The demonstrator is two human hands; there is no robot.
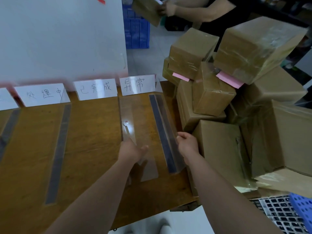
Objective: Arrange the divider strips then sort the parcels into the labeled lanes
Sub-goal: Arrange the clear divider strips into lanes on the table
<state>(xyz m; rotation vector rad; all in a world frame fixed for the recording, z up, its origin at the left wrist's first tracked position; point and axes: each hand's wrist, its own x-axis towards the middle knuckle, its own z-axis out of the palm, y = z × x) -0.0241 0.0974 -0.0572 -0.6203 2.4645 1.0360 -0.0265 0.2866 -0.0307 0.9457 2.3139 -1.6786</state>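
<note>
We are pressing our left hand (pixel 130 149), fingers spread, on a clear plastic divider strip (pixel 135 132) while our right hand (pixel 186 143) is pinching the dark-banded strip (pixel 162 130) near the wooden desk's (pixel 92 132) right edge; we should be keeping both parallel, beside the brown taped parcels (pixel 219 146).

Counts: dark divider strips on the desk (pixel 94 125), four – far left (pixel 6 130), left-centre (pixel 59 154), and right (pixel 162 132), plus one clear strip (pixel 128 125). White lane labels, four: cut-off one (pixel 6 100), 处理中 (pixel 42 94), 已完成 (pixel 96 89), 异常 (pixel 137 84). Taped brown parcels in the pile (pixel 219 102), about nine, exact count unclear. Pink notes, two (pixel 180 76) (pixel 229 80). Hands of the wearer, two.
</note>
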